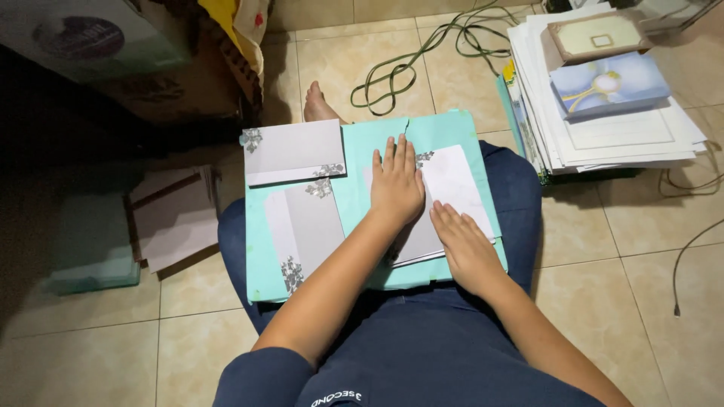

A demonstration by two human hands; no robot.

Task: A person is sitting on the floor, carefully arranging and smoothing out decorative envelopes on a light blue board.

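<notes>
Saw left hand and right hand both flat, fingers extended, gripping nothing, pressing the white sheet against the teal folder on the lap, likely keeping it steady.

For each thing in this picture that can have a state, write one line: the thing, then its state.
Left hand: flat, pressing the white paper stack.
Right hand: flat on the same stack.
White paper stack with a silver floral corner: lying on the board, held down.
Teal flat board: resting across the lap.
Two grey floral-cornered cards: lying flat, untouched.
Green cord: loosely coiled on the tiled floor.
Tall pile of white sheets: stacked on the floor.
</notes>
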